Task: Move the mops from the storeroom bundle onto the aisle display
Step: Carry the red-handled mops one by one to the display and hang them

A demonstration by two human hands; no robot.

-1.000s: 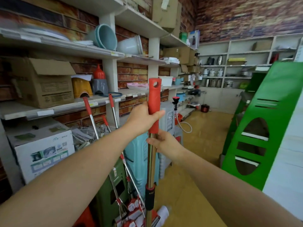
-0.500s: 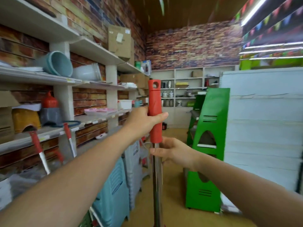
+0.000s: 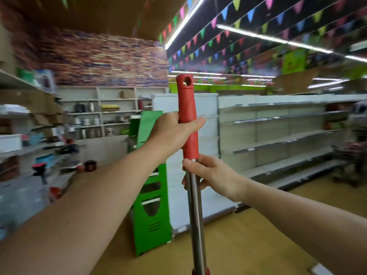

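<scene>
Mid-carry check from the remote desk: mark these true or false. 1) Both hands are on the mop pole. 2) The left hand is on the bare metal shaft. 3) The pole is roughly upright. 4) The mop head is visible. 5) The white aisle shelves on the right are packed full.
1) True: the left hand and right hand both grip the mop pole.
2) False: it grips the red handle; the right hand holds the metal.
3) True.
4) False: the pole runs out of frame at the bottom.
5) False: the white aisle shelves look mostly bare.

Left hand (image 3: 170, 133) grips the upright mop (image 3: 195, 195) by its red handle; right hand (image 3: 214, 173) holds the steel shaft just below.
</scene>
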